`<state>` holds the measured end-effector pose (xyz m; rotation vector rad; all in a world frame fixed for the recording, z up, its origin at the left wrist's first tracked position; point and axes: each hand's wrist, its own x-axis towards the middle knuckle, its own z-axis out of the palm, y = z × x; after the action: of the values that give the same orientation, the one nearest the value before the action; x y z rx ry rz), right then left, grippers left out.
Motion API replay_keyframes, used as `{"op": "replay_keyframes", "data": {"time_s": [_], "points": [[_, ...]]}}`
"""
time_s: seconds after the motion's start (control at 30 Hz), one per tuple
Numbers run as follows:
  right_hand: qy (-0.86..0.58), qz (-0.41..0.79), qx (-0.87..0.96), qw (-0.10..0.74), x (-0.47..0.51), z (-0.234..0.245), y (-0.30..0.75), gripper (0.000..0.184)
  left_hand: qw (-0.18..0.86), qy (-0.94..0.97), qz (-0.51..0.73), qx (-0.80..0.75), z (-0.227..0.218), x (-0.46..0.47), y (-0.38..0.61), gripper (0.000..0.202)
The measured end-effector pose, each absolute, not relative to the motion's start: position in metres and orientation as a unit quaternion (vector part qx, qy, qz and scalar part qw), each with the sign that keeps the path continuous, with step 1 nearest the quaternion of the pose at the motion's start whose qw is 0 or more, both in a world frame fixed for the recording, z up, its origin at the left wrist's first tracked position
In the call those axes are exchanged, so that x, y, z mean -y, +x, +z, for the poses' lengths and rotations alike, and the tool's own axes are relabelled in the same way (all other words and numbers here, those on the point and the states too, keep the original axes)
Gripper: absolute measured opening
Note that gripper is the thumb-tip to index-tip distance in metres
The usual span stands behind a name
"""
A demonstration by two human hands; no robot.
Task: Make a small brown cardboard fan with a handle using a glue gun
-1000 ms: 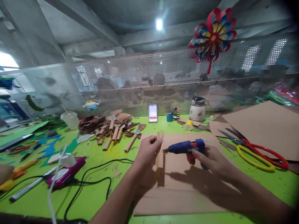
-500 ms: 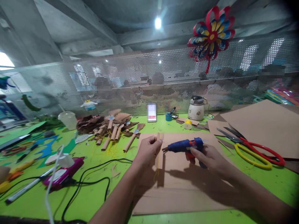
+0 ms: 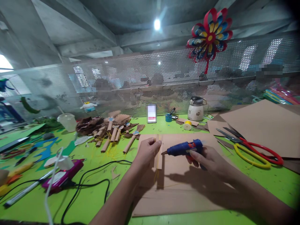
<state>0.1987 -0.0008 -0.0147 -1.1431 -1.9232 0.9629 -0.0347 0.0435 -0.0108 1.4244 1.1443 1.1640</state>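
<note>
Shifted slightly toward the cardboard sheet's point(image 3: 175, 204) near edge was the glue gun point(image 3: 184, 148), its nozzle point(image 3: 164, 153) thus brought farther down beside the brown strip point(image 3: 160, 163). It was grasped by the curled right hand point(image 3: 207, 157); near the far-left corner, the strip and yellow thread point(image 3: 157, 164) were pinched by the left hand point(image 3: 147, 151).

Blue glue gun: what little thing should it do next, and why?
Perhaps squeeze a little glue onto the brown strip: the right hand holds the blue glue gun with its nozzle close beside it, and the left hand holds the strip.
</note>
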Motion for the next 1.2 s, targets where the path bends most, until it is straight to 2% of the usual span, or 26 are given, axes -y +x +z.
{"op": "replay_keyframes", "data": {"time_s": [0.27,0.67,0.93,1.2], "points": [[-0.445,0.364,0.727,0.376,-0.0011,-0.0158,0.1977,0.046,0.458,0.588,0.475,-0.468,-0.0082,-0.0412,-0.0344,0.037],[-0.438,0.382,0.744,0.33,0.0025,-0.0115,0.1978,0.047,0.464,0.584,0.471,-0.472,-0.0072,-0.0407,-0.0336,0.034],[-0.441,0.363,0.731,0.373,-0.0026,-0.0167,0.1983,0.047,0.456,0.596,0.46,-0.474,-0.0059,-0.0387,-0.0319,0.033],[-0.433,0.378,0.742,0.345,0.0038,-0.0111,0.1971,0.045,0.488,0.567,0.471,-0.467,-0.0055,-0.0393,-0.0317,0.034]]}}
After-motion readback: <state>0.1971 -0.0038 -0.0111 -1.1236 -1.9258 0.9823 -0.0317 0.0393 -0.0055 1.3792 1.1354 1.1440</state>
